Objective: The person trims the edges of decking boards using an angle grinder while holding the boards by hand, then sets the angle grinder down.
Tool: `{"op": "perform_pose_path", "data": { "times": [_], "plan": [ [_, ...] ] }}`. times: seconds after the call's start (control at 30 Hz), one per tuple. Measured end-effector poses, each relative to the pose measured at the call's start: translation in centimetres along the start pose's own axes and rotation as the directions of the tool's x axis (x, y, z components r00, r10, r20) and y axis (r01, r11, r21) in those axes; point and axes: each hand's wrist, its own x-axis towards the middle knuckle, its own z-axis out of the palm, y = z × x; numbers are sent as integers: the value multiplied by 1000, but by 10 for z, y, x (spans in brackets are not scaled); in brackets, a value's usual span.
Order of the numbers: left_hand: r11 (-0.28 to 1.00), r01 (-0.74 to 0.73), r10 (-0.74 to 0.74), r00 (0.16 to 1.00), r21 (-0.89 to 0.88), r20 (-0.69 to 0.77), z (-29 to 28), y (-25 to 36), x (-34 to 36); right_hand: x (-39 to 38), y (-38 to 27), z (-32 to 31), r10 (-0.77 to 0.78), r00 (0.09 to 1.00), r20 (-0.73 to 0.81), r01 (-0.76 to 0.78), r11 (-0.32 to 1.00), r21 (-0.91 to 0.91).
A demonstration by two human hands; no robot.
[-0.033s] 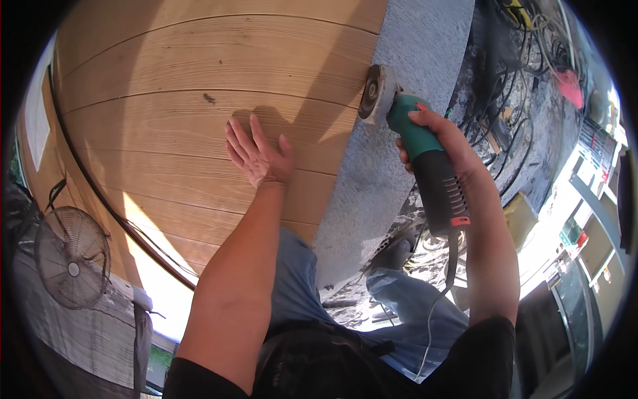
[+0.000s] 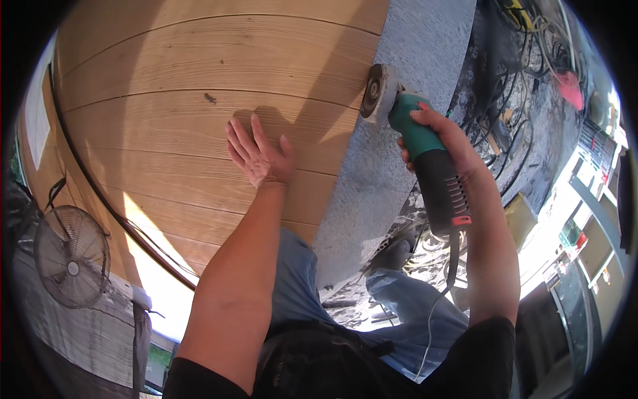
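Observation:
My left hand (image 2: 260, 154) lies flat on the tan wood-grain planks (image 2: 166, 126), its fingers spread and nothing in it. In my right hand (image 2: 446, 136) is a green and black angle grinder (image 2: 435, 176), gripped around its green front body with the thumb on top. Its disc (image 2: 373, 92), partly covered by a guard, stands at the right edge of the planks, where they border a grey rough-surfaced strip (image 2: 372, 169). Whether the disc touches the plank edge or spins, I cannot tell. From the grinder's back end a cord (image 2: 452, 266) runs down past my right leg.
Tangled cables (image 2: 512, 113) and debris cover the ground to the right, with a pink piece (image 2: 569, 90) among them. A round caged fan (image 2: 72, 258) stands at the lower left. Beside the planks curves a dark edge strip (image 2: 109, 206). My shoe (image 2: 393, 255) rests below the grinder.

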Motion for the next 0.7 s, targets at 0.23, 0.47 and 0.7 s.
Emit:
{"op": "perform_pose_path", "data": {
  "times": [0.23,0.47,0.7],
  "plan": [
    [1000,3,-2,999,-7,38,-3,3,1,4,-25,0,-71,997,16,71,997,8],
    [1000,-7,8,1000,-28,24,-4,0,1,6,-53,2,-96,992,85,98,995,-21],
    [1000,-17,18,999,-24,29,-5,1,-1,11,-62,-4,-103,990,93,104,995,-11]
  ]
}}
